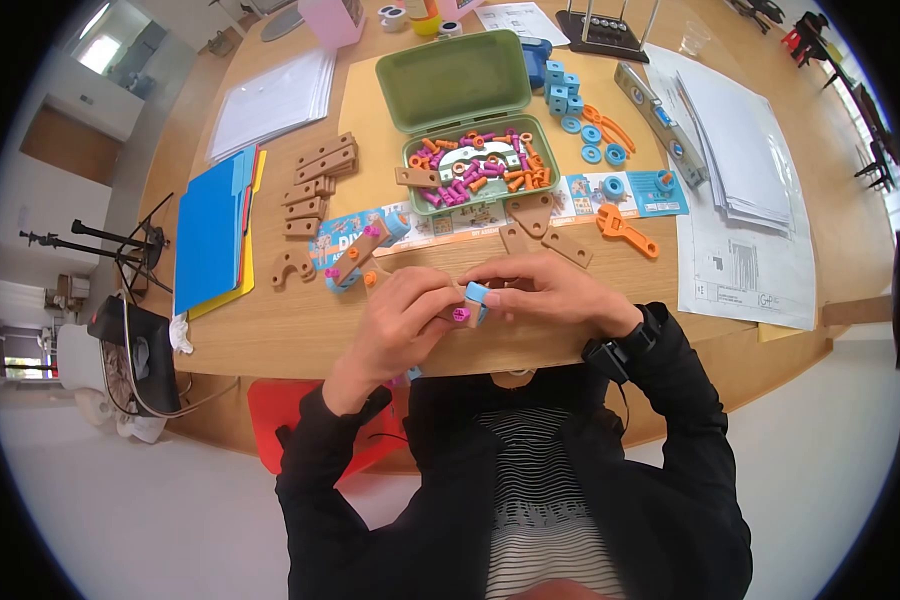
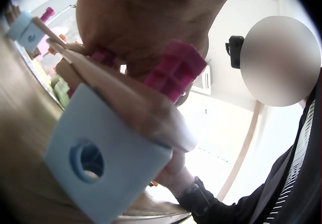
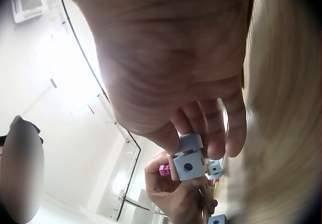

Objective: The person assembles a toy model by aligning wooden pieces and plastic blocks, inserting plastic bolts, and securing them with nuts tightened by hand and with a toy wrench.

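My left hand (image 1: pixel 410 312) grips a brown toy strip (image 2: pixel 126 101) with a light-blue cube (image 2: pixel 108 156) against it. A magenta bolt (image 1: pixel 461 314) passes into the strip, its ridged head outward. The cube has a round hole in its face. From the other side, my right hand (image 1: pixel 545 288) pinches a small light-blue piece (image 3: pixel 190 142) between thumb and fingers, right at the light-blue cube (image 3: pixel 189 165). Just beyond my left hand is another brown strip (image 1: pixel 355 255) with orange and magenta bolts and blue parts.
A green box (image 1: pixel 458 82), lid raised, holds magenta and orange bolts. Brown strips (image 1: pixel 322 165) lie left, near blue folders (image 1: pixel 215 235). An orange wrench (image 1: pixel 627 231), blue rings (image 1: pixel 591 154), blue cubes (image 1: pixel 558 98) and a level (image 1: pixel 660 125) lie right, beside papers (image 1: pixel 735 150).
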Available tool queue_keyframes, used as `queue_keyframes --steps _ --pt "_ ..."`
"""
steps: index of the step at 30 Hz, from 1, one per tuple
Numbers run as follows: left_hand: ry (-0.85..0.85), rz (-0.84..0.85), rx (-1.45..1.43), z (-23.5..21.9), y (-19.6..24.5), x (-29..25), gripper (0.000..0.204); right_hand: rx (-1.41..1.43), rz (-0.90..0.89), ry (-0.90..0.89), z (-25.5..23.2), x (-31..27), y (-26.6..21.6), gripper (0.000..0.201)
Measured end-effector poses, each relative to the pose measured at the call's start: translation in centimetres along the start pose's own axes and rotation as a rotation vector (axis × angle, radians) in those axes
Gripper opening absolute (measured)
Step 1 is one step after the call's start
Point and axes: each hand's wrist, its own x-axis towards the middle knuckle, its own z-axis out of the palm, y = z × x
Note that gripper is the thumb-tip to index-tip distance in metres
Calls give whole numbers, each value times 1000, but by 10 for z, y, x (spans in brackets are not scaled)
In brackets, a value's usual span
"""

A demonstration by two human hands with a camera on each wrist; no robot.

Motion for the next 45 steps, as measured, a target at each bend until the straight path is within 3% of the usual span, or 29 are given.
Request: queue_keyframes --steps 2,4,7,10,25,38,41,45 --pt "4 -15 1 2 -1 -1 38 -18 9 12 1 2 4 40" --pt "0 -11 -10 1 -1 -1 40 -147 -168 72 2 4 9 39" --pt "-2 -8 -20 0 -1 -1 43 -164 -233 123 2 6 23 38" --pt "3 -8 -15 -1 -1 -2 42 -84 -144 87 -4 1 13 35" --pt "2 17 -34 -2 0 -2 44 -18 -105 96 -5 1 10 18" --pt "-28 24 -33 -2 4 0 41 -45 -116 77 -6 4 13 18" --pt "-3 21 -14 3 1 0 35 -64 -108 111 -3 4 15 18" --pt "-12 -9 44 5 -4 2 35 -158 -90 298 -5 7 18 17"
